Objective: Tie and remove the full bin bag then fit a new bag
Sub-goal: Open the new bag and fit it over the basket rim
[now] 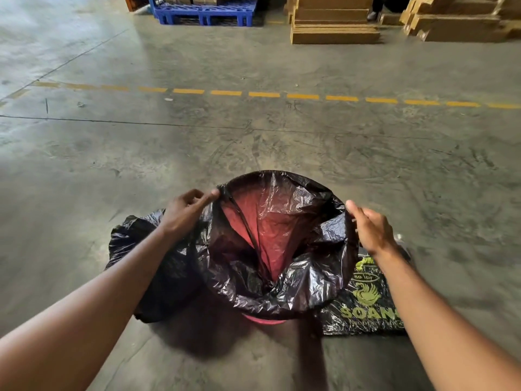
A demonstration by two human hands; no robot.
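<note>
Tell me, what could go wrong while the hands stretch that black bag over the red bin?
1. The new bag is thin and pulled tight between the left hand and right hand; it could tear or slip from the pinch.
2. Its middle is bunched and twisted inside the red bin, so it may not open fully.
3. The full bag and the packet of bags lie right beside the bin; feet could trip on them.

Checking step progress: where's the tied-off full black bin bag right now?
In the head view, the full black plastic bag lies on the concrete floor, left of the red bin, partly hidden behind the left forearm.
</note>
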